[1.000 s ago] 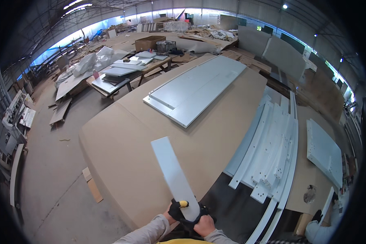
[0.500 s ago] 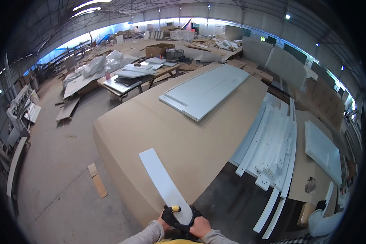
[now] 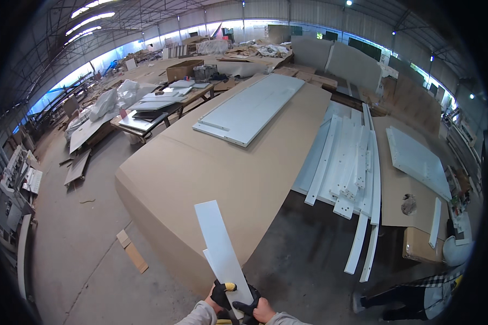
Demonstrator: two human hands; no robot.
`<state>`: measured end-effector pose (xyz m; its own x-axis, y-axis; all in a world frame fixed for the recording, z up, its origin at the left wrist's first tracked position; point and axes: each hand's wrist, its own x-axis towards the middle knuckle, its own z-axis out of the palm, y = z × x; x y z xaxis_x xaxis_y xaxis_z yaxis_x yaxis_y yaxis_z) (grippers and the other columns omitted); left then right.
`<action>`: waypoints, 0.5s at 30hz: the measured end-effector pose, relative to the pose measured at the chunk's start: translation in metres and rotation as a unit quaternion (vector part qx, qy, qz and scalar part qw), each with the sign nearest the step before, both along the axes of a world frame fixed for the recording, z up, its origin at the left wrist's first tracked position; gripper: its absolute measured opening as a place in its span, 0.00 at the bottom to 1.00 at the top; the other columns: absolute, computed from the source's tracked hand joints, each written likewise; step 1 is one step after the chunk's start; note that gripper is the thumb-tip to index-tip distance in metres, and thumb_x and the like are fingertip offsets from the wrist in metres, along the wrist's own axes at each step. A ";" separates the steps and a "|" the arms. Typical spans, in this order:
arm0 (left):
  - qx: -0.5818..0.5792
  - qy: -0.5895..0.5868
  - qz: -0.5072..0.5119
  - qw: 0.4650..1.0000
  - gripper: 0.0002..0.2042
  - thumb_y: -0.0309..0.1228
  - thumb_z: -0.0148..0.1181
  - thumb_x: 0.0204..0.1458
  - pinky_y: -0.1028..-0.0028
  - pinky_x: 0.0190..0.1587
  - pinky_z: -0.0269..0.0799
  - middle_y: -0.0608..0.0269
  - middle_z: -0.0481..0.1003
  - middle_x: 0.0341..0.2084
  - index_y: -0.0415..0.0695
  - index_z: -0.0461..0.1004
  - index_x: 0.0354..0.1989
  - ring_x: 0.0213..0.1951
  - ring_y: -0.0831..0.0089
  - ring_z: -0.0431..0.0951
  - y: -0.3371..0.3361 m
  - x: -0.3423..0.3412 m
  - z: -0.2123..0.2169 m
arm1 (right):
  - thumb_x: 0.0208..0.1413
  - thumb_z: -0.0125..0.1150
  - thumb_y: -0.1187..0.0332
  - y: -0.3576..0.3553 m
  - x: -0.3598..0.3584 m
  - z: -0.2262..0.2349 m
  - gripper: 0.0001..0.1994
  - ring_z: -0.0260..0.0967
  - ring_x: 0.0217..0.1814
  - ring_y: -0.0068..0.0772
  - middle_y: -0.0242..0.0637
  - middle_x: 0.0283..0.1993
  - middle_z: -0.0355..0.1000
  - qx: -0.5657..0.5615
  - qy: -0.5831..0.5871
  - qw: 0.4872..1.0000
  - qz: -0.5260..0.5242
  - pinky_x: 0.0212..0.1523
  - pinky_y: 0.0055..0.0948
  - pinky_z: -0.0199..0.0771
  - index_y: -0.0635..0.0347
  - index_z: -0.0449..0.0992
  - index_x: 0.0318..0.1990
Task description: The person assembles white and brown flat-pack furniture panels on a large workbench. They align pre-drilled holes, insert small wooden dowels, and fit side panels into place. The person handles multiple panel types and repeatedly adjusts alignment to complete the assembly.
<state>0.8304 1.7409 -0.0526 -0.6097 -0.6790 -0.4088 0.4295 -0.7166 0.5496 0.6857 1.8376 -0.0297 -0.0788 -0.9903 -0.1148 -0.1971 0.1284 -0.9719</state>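
Observation:
A long, flat white board (image 3: 222, 246) is gripped at its near end by both of my hands, its far end pointing away over the cardboard-covered table (image 3: 200, 179). A step along its left side looks like a second white piece lying against it. My left hand (image 3: 221, 295), in a black glove with a yellow thumb, is closed on the left edge. My right hand (image 3: 253, 307), also gloved in black, wraps the right edge. Farther along the table lies a wide white panel (image 3: 255, 108) with a narrow strip along its near left side.
Right of the table are several stacked white strips (image 3: 347, 162), two jutting toward me. Beyond them, another white panel (image 3: 417, 157) lies on cardboard. A co-worker (image 3: 417, 298) is at the lower right, near a cardboard box (image 3: 420, 246). At left stands a cluttered workbench (image 3: 146, 116).
The board has turned more upright in view, and a stepped edge now shows on its left. My view has shifted right. The co-worker's white strip now lies on the cardboard.

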 end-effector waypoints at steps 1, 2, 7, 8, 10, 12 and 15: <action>0.004 0.013 -0.003 1.000 0.26 0.30 0.58 0.41 0.62 0.49 0.72 0.52 0.75 0.42 0.37 0.67 0.52 0.43 0.59 0.76 0.000 0.005 0.001 | 0.56 0.56 0.60 -0.001 0.005 0.002 0.19 0.73 0.41 0.37 0.53 0.36 0.74 -0.004 -0.027 0.999 -0.019 0.42 0.33 0.72 0.69 0.73 0.45; 0.003 0.022 0.002 1.000 0.24 0.28 0.58 0.41 0.62 0.47 0.73 0.53 0.74 0.40 0.37 0.68 0.50 0.41 0.60 0.76 -0.001 0.010 0.003 | 0.56 0.56 0.60 -0.001 0.010 0.002 0.19 0.73 0.41 0.36 0.52 0.36 0.75 -0.007 -0.052 0.998 -0.038 0.42 0.32 0.72 0.69 0.73 0.46; -0.013 -0.008 0.065 0.998 0.21 0.26 0.58 0.41 0.61 0.45 0.74 0.54 0.75 0.37 0.38 0.68 0.48 0.39 0.61 0.76 0.004 0.061 0.019 | 0.61 0.52 0.61 -0.005 0.039 -0.016 0.17 0.72 0.41 0.23 0.44 0.38 0.76 -0.017 0.000 1.000 0.021 0.41 0.29 0.71 0.63 0.70 0.52; -0.004 -0.024 0.081 0.996 0.19 0.24 0.57 0.41 0.60 0.42 0.74 0.57 0.74 0.33 0.39 0.68 0.46 0.37 0.62 0.76 0.005 0.075 0.039 | 0.60 0.52 0.63 -0.007 0.049 -0.020 0.15 0.73 0.40 0.28 0.45 0.38 0.76 -0.026 0.015 0.999 0.035 0.40 0.30 0.71 0.62 0.71 0.50; -0.007 -0.020 0.108 0.994 0.19 0.23 0.58 0.42 0.61 0.41 0.74 0.58 0.72 0.32 0.41 0.67 0.46 0.36 0.63 0.76 0.008 0.111 0.055 | 0.58 0.52 0.67 -0.014 0.077 -0.034 0.12 0.75 0.38 0.38 0.48 0.36 0.75 -0.055 0.060 0.994 0.076 0.38 0.32 0.72 0.60 0.72 0.47; 0.003 -0.023 0.126 0.992 0.20 0.22 0.58 0.43 0.61 0.41 0.74 0.59 0.71 0.32 0.43 0.66 0.47 0.37 0.63 0.75 0.004 0.158 0.045 | 0.55 0.52 0.70 -0.025 0.110 -0.060 0.11 0.74 0.37 0.49 0.51 0.35 0.74 -0.096 0.123 0.980 0.123 0.37 0.35 0.72 0.60 0.73 0.45; 0.029 0.022 0.175 0.984 0.21 0.22 0.59 0.43 0.59 0.41 0.74 0.58 0.71 0.34 0.42 0.65 0.48 0.37 0.62 0.75 0.002 0.241 0.025 | 0.50 0.53 0.72 -0.052 0.181 -0.028 0.11 0.70 0.36 0.57 0.53 0.32 0.72 -0.111 0.095 0.972 0.184 0.35 0.38 0.71 0.59 0.73 0.42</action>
<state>1.0711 1.7429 -0.0281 -0.3606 -0.8270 -0.4313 0.6777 -0.5501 0.4880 0.8667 1.7856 -0.0576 0.2860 -0.9543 0.0869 -0.3678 -0.1931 -0.9096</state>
